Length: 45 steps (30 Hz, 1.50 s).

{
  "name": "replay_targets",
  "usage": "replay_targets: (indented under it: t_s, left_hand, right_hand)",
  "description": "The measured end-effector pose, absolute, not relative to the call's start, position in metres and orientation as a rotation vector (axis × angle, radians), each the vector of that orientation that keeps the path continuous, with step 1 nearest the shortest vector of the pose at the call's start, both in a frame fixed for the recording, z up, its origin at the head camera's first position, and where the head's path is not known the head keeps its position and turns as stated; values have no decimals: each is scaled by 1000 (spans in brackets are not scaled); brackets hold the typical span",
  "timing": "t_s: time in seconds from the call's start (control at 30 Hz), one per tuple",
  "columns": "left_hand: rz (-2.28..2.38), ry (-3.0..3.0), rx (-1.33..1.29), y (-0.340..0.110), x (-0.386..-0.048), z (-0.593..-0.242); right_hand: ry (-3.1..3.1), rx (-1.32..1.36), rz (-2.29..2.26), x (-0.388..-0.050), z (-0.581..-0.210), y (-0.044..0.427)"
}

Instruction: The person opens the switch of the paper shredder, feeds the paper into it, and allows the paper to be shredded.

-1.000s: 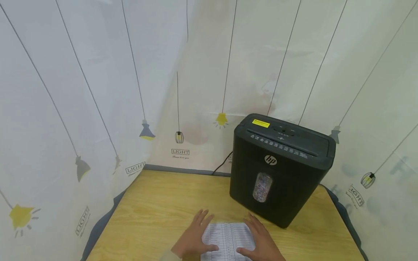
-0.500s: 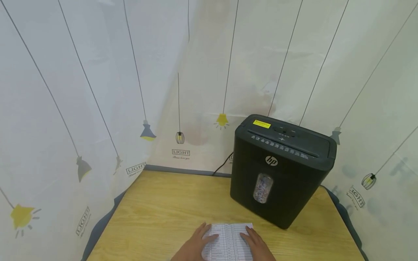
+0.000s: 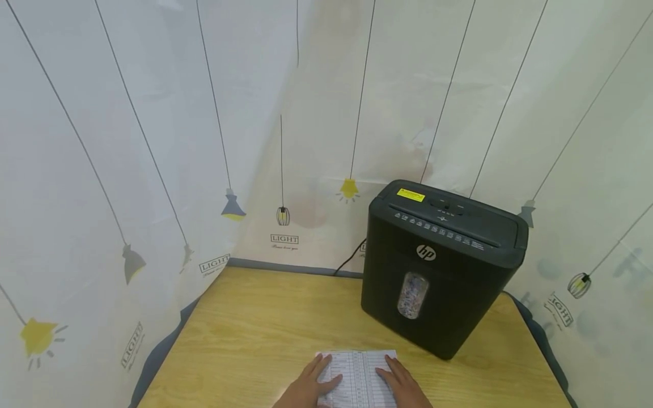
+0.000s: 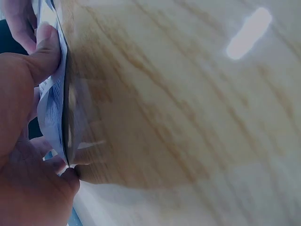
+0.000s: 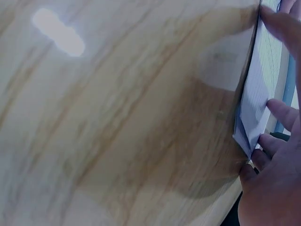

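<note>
A printed sheet of paper (image 3: 359,377) with table columns lies flat on the wooden table at the bottom of the head view. On its left side rests my left hand (image 3: 308,385), fingers spread and thumb on the print. My right hand (image 3: 405,388) touches the opposite side the same way. Seen from the left wrist, the paper (image 4: 54,103) bulges up slightly beside the thumb (image 4: 47,47). From the right wrist, the paper's near corner (image 5: 249,127) lifts a little off the table, with fingertips (image 5: 268,141) against its edge.
A black HP paper shredder (image 3: 444,272) stands at the right, behind the paper, with shreds visible through its window. Its cable (image 3: 349,258) runs to the back edge. A lamp-patterned cloth (image 3: 306,141) surrounds the wooden table (image 3: 265,317) at the back and sides.
Both hands, earlier arched around the paper with thumbs near its middle, have drawn back slightly and lowered onto its sides. In the last half second they barely move. The shredder stays put.
</note>
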<state>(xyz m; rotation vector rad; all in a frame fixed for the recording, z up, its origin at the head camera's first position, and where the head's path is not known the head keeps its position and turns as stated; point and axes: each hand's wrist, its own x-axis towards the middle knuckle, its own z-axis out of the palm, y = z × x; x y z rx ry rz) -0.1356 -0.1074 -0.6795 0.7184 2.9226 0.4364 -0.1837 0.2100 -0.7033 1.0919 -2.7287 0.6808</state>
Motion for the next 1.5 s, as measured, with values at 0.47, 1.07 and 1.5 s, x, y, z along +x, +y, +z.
replay_targets:
  t_s: [0.47,1.07,1.5]
  left_hand:
    - [404,2938,777,-111,-137,-680]
    - [1245,2421,412,-131,-148,-674]
    - [1523,2710,528,-129,-157,-648]
  right_hand:
    - [-2686,1188,675,-188,-695,215]
    - [-2998,549,1473,-195,-655,219]
    - [-2834,352,1542,-199,-622,210]
